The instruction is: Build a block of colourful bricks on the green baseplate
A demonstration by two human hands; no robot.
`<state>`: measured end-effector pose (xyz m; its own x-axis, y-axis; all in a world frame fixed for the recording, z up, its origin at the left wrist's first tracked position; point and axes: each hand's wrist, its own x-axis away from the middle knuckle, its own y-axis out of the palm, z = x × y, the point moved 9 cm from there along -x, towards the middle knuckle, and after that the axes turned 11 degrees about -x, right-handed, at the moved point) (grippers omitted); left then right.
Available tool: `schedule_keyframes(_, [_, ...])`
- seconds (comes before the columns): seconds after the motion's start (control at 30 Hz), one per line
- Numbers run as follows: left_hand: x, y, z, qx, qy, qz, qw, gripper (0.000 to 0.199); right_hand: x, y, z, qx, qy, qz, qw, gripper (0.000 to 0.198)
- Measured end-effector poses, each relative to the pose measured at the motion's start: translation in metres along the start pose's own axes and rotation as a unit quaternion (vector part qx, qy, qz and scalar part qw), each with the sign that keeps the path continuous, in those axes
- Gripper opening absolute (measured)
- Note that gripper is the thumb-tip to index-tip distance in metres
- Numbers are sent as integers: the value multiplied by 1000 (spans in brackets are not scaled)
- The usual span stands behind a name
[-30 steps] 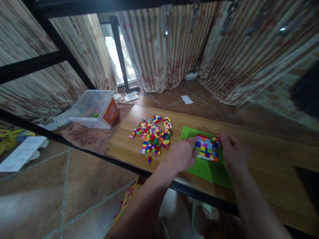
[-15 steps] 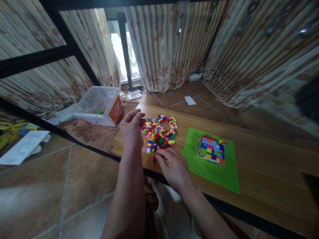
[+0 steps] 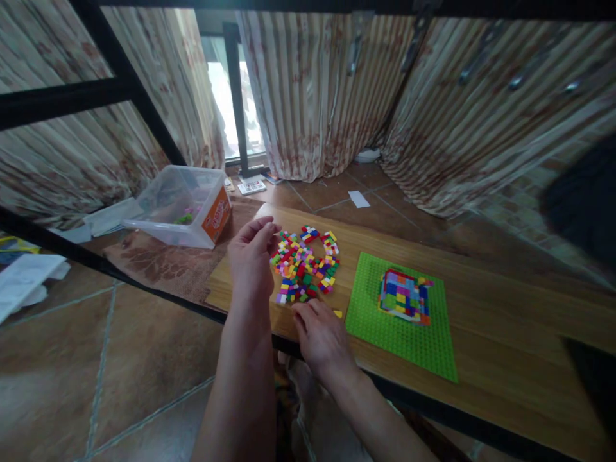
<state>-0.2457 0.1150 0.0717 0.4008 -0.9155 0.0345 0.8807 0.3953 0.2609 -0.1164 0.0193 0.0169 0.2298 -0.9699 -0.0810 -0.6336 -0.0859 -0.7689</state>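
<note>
My left hand is raised at the left side of a loose pile of small toy bricks in many colours. Its thumb and index finger are pinched together; whatever they hold is too small or hidden to tell. At the near edge of the pile, my right hand is low over the tabletop with fingers curled and closed. Its fingertips hide what is under them. A yellow brick lies just right of its knuckles. Farther right, a square build of coloured bricks stands on a green studded baseplate.
The wooden table has a dark front edge. Beyond its left end, a clear plastic bin with an orange label sits on a brown mat. Black metal bars cross the upper left. Striped curtains hang behind.
My right hand has moved slightly left and down, and the red-and-blue brick near its thumb is out of sight. A yellow brick shows beside it. My left hand stays pinched. The view has shifted slightly.
</note>
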Motion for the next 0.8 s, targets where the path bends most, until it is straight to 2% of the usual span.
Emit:
schedule_keyframes(0.1, [5,12,-5,-28,-16,-29,999,24,1,-31,0,-82,-17,55,995,23])
schedule_keyframes(0.23, [16,36,-15,-66,-30,-83,994,26,8,-97,21,-141,-22,159,977,23])
schedule_keyframes(0.37, [29,64,-27,-141,-16,-148,979,22,30,-164,84,-152,43,291,944,23])
schedule_keyframes(0.47, [41,85,-39,-188,12,-219,957,21,54,-195,141,-151,128,357,913,25])
schedule_keyframes(0.53, [49,96,-44,-220,44,-255,941,22,66,-205,164,-143,154,382,900,25])
schedule_keyframes(0.6, [57,105,-47,-260,77,-279,921,21,70,-208,173,-136,148,379,904,25])
schedule_keyframes(0.8, [88,130,-58,-363,119,-352,855,17,55,-195,169,-125,103,335,928,23])
